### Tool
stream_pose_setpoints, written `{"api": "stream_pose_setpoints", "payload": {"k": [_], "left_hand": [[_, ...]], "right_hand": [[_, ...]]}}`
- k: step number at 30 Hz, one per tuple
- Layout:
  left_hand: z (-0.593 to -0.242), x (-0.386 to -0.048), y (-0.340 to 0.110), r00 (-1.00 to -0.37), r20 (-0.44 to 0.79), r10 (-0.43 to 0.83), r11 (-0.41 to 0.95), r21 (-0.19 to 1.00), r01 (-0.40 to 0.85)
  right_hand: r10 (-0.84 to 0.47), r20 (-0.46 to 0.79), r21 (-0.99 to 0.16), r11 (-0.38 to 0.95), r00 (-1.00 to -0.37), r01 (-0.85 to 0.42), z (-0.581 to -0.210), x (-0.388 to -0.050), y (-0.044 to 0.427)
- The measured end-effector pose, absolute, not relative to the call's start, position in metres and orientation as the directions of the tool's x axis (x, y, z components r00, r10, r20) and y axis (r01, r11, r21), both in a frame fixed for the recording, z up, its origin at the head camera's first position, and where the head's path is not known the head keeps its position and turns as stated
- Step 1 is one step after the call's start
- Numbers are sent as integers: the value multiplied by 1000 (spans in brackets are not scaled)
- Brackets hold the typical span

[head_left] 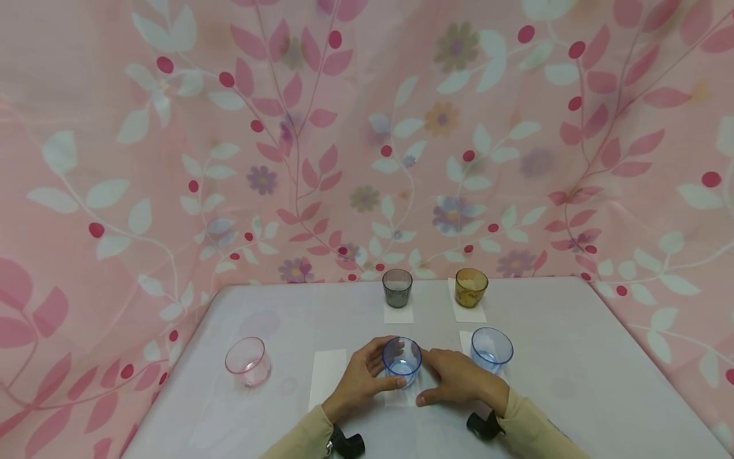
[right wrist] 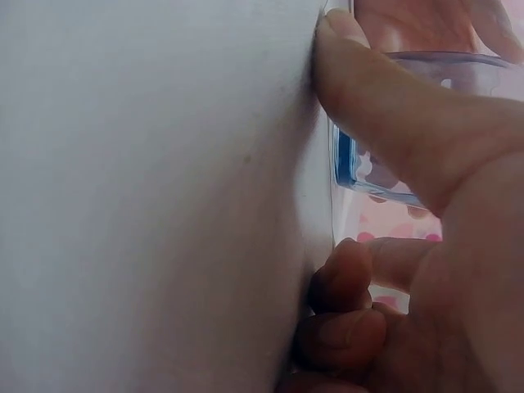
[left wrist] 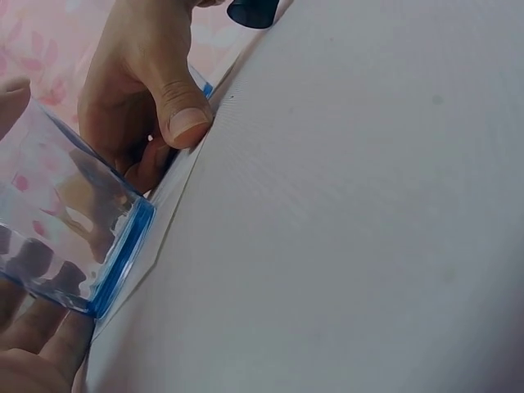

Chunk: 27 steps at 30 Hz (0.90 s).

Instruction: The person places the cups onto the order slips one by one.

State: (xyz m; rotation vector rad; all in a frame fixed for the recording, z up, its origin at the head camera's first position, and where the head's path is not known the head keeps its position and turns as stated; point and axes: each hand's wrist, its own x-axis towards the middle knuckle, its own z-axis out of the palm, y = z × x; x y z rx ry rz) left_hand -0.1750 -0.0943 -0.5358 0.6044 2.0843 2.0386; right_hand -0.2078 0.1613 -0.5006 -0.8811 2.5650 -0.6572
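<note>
A clear blue glass (head_left: 402, 357) stands upright on a white paper sheet (head_left: 399, 400) near the middle of the table. My left hand (head_left: 360, 377) grips this glass, thumb on its near side and fingers round the left and far side. Beside its right side is my right hand (head_left: 460, 377). In the right wrist view, the right thumb (right wrist: 385, 90) reaches down to the paper's edge, and the bent fingertips (right wrist: 348, 274) rest at the table surface. The left wrist view shows the glass's thick blue base (left wrist: 123, 258) between the left thumb and fingers.
A second blue glass (head_left: 491, 350) stands just behind the right wrist. Farther back are a grey glass (head_left: 397, 289) and an amber glass (head_left: 471, 289) on paper sheets. A pink glass (head_left: 248, 362) stands to the left, and a bare paper sheet (head_left: 328, 376) lies beside the left hand.
</note>
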Motion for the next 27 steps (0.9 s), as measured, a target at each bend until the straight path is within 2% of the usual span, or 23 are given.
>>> {"api": "stream_pose_setpoints", "payload": {"k": [19,27], "left_hand": [[-525,-174,-101,-894,152,421,11,985,172],[-491,-174,-119,-888,263,377,-46,963,266]], "right_hand": [[-700,-142,-620,614,-700,-488,-499,-212,167],[-706,-173,-694,582,-687,-424,-492,-209,167]]}}
